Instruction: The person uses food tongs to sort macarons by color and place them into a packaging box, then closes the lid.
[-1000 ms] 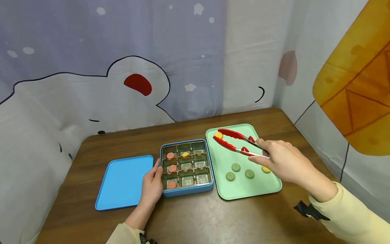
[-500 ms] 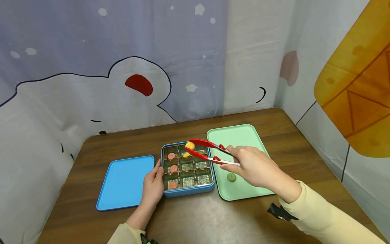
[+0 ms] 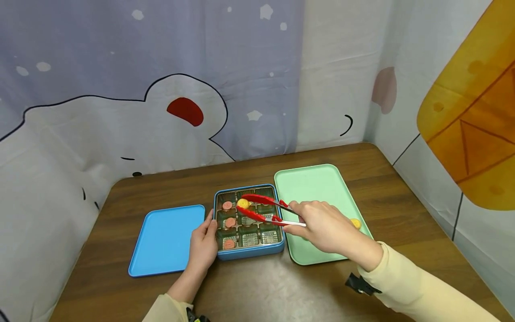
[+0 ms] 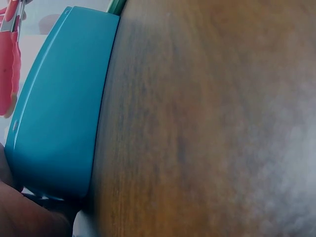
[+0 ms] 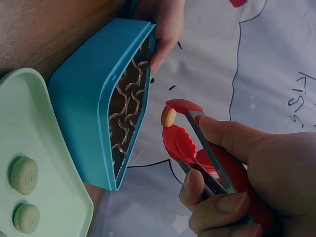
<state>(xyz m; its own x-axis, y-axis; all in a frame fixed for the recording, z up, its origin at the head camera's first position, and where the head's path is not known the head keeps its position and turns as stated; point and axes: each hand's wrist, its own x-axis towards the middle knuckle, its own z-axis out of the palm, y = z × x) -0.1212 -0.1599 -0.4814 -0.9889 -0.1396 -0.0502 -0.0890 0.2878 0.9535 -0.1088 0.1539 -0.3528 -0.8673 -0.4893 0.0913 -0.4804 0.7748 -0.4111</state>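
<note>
My right hand (image 3: 322,226) grips red-tipped metal tongs (image 3: 251,213) over the blue box (image 3: 250,254). A round yellow cookie (image 3: 243,204) sits pinched between the tong tips, above the box's back row. In the right wrist view, the cookie (image 5: 168,117) is held edge-on, and my fingers wrap the tong handles. My left hand (image 3: 203,247) rests against the box's left side with fingers fairly straight. A divided insert fills the box. Pink cookies (image 3: 230,222) lie in its left column. The tongs and held cookie largely cover the back middle compartment.
Right of the box is a light green tray (image 3: 314,181) with a yellow cookie (image 3: 356,222) near its right edge. Green cookies (image 5: 24,176) on it show in the right wrist view. A flat blue lid (image 3: 169,241) lies left on the wooden table (image 3: 257,295).
My right hand has carried the tongs and yellow cookie leftward from the tray to over the box, then a little lower. My left hand stays at the box.
</note>
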